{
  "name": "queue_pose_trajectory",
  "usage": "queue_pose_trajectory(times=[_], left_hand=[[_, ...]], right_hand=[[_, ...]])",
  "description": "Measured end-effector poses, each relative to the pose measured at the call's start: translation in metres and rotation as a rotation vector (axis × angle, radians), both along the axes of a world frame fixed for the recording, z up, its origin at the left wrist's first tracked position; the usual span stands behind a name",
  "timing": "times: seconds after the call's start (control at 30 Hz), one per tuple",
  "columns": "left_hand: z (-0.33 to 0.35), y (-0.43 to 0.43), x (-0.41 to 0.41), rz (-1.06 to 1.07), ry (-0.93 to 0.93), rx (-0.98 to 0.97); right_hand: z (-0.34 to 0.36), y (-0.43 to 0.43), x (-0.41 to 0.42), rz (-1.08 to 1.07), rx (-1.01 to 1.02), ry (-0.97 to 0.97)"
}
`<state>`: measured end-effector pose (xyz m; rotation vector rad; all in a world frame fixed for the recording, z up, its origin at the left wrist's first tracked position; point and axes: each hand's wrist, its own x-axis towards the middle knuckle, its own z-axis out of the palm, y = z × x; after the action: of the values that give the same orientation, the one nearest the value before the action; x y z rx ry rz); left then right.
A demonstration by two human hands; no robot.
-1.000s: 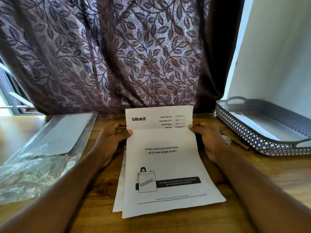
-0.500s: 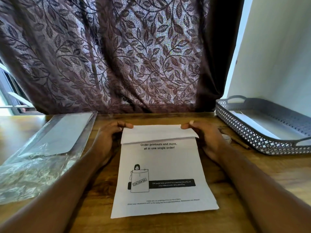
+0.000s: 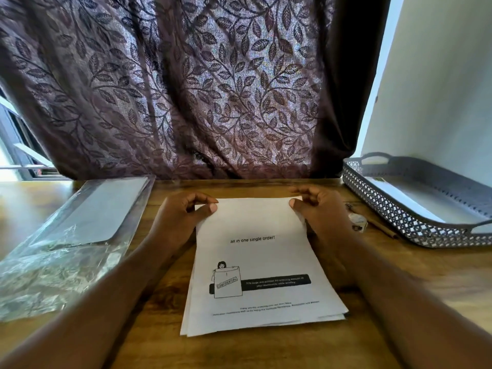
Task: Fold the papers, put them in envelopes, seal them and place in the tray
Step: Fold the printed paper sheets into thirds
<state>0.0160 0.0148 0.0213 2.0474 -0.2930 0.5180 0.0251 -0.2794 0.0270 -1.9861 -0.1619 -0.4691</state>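
I pinched the papers (image 3: 261, 262) at twelve o'clock with left hand (image 3: 183, 218) and right hand (image 3: 320, 215); fanned sheets risked skewing.

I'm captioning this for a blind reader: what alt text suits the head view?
The left hand and right hand pinch the folded-over top edge of a printed paper stack on a wooden table. A plastic packet lies to the left, a grey lattice tray to the right, a leaf-patterned curtain behind.

Just one head cam, looking forward and down, pretty close over the counter (image 3: 266, 350) (curtain (image 3: 186, 89) fills the top half).
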Motion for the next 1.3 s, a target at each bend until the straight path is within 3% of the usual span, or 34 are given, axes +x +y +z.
queue_pose_trajectory(times=[0.07, 0.23, 0.33, 0.57, 0.73, 0.9, 1.3], left_hand=[[0.002, -0.005, -0.004, 0.018, -0.045, 0.083], [0.009, -0.021, -0.019, -0.037, -0.191, 0.169], [0.013, -0.026, -0.026, -0.063, -0.321, 0.258], [0.014, -0.026, -0.028, -0.073, -0.368, 0.264], [0.014, -0.019, -0.025, -0.081, -0.307, 0.212], [0.014, -0.014, -0.022, -0.053, -0.21, 0.204], [0.01, -0.001, -0.009, 0.008, -0.144, 0.129]], right_hand=[[0.006, 0.008, -0.006, -0.118, -0.3, -0.161], [0.019, 0.038, -0.03, 0.093, -0.501, -0.32], [0.021, 0.048, -0.042, 0.054, -0.728, -0.439], [0.025, 0.045, -0.043, 0.071, -0.8, -0.436], [0.022, 0.03, -0.032, 0.058, -0.763, -0.381], [0.018, 0.015, -0.019, 0.097, -0.565, -0.209], [0.009, -0.01, -0.005, 0.031, -0.272, -0.03]])
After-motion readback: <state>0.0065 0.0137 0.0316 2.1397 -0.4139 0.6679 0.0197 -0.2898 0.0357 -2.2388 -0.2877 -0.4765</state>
